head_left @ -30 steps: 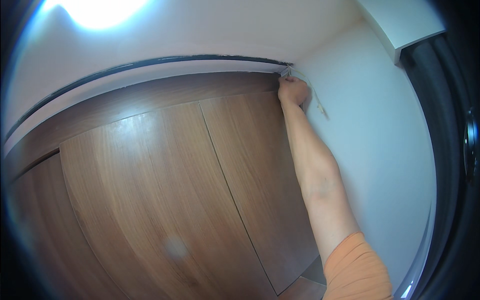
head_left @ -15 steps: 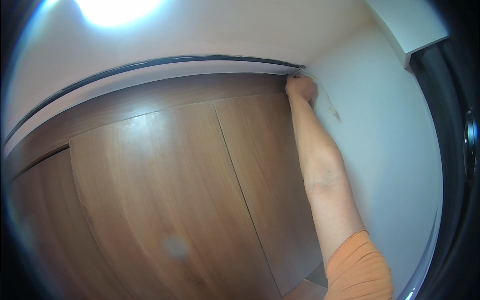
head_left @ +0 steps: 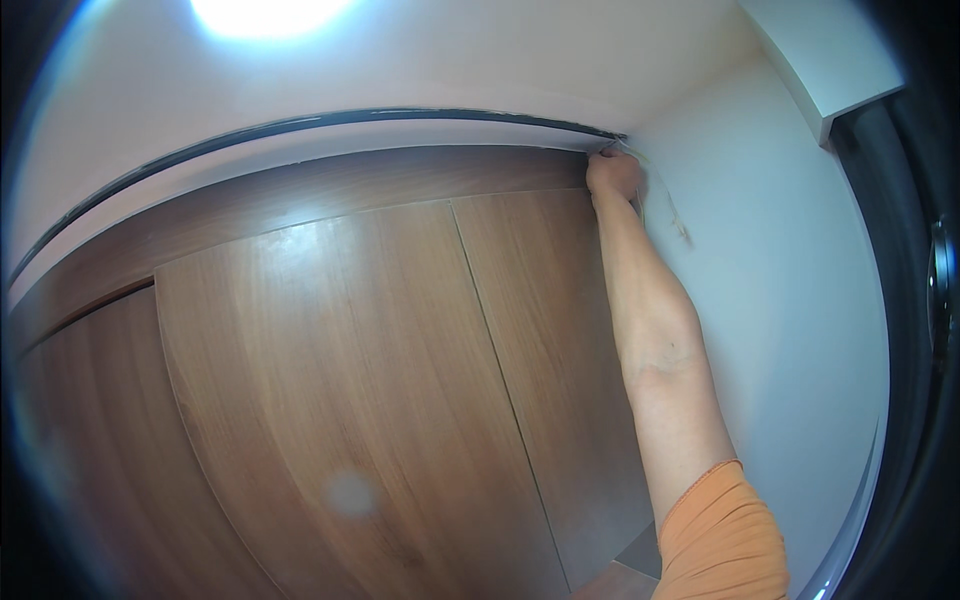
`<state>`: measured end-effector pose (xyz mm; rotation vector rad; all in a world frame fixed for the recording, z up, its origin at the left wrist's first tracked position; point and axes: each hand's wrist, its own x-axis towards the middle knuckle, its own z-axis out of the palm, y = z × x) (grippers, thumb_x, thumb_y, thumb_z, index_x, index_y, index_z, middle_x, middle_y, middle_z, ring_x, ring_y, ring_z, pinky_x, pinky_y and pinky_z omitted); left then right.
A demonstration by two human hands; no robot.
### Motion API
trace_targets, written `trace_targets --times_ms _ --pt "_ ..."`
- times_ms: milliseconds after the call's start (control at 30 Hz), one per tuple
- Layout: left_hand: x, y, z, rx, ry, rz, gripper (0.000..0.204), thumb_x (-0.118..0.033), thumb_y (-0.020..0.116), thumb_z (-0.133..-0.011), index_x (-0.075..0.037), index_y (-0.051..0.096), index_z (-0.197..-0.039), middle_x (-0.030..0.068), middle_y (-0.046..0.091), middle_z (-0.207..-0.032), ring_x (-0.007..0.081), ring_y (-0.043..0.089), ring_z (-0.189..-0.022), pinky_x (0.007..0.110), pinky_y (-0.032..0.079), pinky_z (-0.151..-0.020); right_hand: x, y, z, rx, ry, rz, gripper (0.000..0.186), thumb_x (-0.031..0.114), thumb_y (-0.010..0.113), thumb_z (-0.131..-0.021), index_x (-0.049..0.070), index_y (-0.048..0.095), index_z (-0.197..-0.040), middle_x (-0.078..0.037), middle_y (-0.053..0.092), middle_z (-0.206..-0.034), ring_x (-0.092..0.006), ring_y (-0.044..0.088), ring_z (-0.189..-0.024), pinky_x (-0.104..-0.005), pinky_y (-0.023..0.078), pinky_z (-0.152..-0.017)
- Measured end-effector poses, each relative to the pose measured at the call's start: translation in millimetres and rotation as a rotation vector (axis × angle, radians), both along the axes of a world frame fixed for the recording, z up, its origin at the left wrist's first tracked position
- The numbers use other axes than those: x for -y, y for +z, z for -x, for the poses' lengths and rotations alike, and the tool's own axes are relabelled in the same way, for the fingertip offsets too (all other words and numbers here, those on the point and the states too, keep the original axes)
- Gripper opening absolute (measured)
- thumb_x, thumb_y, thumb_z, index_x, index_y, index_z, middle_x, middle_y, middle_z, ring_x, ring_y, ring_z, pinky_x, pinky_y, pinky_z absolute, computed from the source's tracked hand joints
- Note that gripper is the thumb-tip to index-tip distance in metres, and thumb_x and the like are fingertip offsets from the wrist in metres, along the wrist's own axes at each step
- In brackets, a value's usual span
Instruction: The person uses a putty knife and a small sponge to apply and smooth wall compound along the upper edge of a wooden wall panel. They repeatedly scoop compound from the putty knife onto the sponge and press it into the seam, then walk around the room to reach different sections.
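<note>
My right hand [head_left: 615, 175] is raised at arm's length to the top right corner, where the wooden wardrobe [head_left: 330, 400] meets the pale wall and the ceiling. Its fingers are closed beside the end of a dark strip [head_left: 400, 115] that runs along the ceiling edge. Thin whitish strands show around the fingertips, but what the fingers grip is too small to make out. Below and right of the hand, a thin pale strand [head_left: 683, 232] lies against the wall. My left hand is out of view.
A white box-like ledge [head_left: 830, 70] juts out at the upper right, above a dark upright surface [head_left: 915, 300]. The light blue wall [head_left: 790, 290] stands close to my right arm. A bright ceiling lamp [head_left: 270, 12] glows at the upper left.
The view has shifted slightly, so the wardrobe and arm sit a little further right. My right hand stays closed at the same corner.
</note>
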<state>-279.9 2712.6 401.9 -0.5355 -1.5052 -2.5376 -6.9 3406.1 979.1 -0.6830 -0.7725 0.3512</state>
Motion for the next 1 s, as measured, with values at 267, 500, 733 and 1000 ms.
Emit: trace_targets --times_ms 267,500,733,1000 --pt "7.9 -7.2 9.3 0.009 -0.005 0.017 0.043 -0.010 0.070 -0.094 0.006 0.055 -0.131 0.0115 0.066 -0.110 0.0237 0.066 -0.089 0.038 0.056 -0.069 18.2 1.2 13.5 -0.035 0.006 -0.073 0.028 0.026 0.076 -0.080 0.014 0.082 -0.104 -0.013 0.078 -0.108 -0.0330 0.073 -0.105 -0.0433 0.056 -0.096" --pt "-0.7 17.0 5.5 -0.007 -0.049 0.122 0.044 -0.008 0.070 -0.093 0.005 0.054 -0.132 0.0108 0.065 -0.110 0.0241 0.065 -0.091 0.039 0.055 -0.071 53.2 -16.3 24.9 -0.039 0.031 -0.252 0.025 0.024 0.080 -0.076 0.006 0.082 -0.094 -0.017 0.078 -0.094 -0.0327 0.076 -0.092 -0.0412 0.057 -0.088" --pt "-67.8 98.2 -53.8 0.055 -0.134 0.036 0.035 -0.014 0.064 -0.097 0.001 0.061 -0.129 0.0160 0.065 -0.114 0.0301 0.066 -0.093 0.042 0.055 -0.073 106.8 -144.6 26.5 -0.024 0.113 -0.501 0.021 0.011 0.075 -0.085 -0.002 0.077 -0.101 -0.007 0.073 -0.077 -0.0129 0.064 -0.071 -0.0296 0.051 -0.068" --pt "-161.1 140.4 -90.6 -0.032 -0.528 0.353 0.046 -0.033 0.055 -0.107 -0.001 0.049 -0.140 0.0113 0.063 -0.117 0.0204 0.065 -0.090 0.031 0.056 -0.072 208.0 -378.9 19.6 0.158 0.479 -0.593 0.015 0.000 0.071 -0.087 -0.004 0.073 -0.101 -0.008 0.069 -0.086 -0.0133 0.062 -0.077 -0.0279 0.049 -0.066"
